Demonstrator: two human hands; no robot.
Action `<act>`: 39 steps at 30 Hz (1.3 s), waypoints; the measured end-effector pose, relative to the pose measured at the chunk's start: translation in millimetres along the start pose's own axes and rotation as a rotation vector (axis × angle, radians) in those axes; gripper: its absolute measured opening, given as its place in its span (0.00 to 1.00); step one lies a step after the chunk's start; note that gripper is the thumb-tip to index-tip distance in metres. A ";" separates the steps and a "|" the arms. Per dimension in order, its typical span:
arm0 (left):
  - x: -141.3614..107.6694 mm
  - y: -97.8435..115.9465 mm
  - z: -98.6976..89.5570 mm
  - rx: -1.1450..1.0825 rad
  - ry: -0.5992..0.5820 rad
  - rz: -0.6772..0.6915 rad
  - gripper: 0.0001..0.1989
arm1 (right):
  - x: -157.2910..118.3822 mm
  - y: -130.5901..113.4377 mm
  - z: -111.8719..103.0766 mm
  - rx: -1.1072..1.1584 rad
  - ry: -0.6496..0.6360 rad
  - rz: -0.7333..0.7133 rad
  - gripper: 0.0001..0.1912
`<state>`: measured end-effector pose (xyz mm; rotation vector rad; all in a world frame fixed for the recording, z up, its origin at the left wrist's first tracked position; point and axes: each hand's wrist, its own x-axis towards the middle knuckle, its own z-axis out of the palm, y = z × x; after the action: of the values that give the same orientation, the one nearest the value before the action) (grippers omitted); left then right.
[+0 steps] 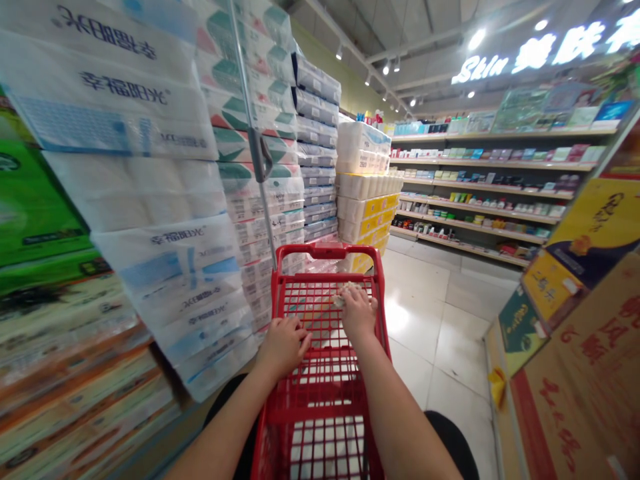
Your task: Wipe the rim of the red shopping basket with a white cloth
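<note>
A red plastic shopping cart (327,415) with grid walls stands directly in front of me, its raised red frame at the far end. My left hand (281,348) lies over the cart's left side, fingers curled on it and nothing else visible in them. Over the right part of the grid, my right hand (358,312) is closed round a crumpled whitish piece (340,299), perhaps cloth or paper. The fingers partly cover it, so its exact kind is unclear.
Stacked tissue packs (190,253) rise close on the left, with a metal pole (243,67) before them. More paper packs (367,200) stand ahead. Cartons (575,373) line the right. Tiled floor (425,300) leads to shelves (490,163) of small boxes and bottles.
</note>
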<state>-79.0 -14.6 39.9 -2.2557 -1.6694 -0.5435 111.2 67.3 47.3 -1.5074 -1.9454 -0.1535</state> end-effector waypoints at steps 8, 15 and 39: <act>1.8 -0.3 1.4 0.017 0.001 0.008 0.19 | 4.3 15.3 1.5 0.093 0.016 -0.010 0.20; 3.1 1.5 -0.2 0.017 0.011 -0.011 0.20 | 4.5 13.0 2.3 0.192 0.065 -0.046 0.23; 4.3 1.5 0.1 0.008 0.011 -0.033 0.19 | -7.7 -24.4 6.2 0.324 -0.004 -0.202 0.23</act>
<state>-76.4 -11.3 41.7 -2.2198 -1.7031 -0.5547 87.5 55.9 45.4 -1.1033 -2.0107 0.0764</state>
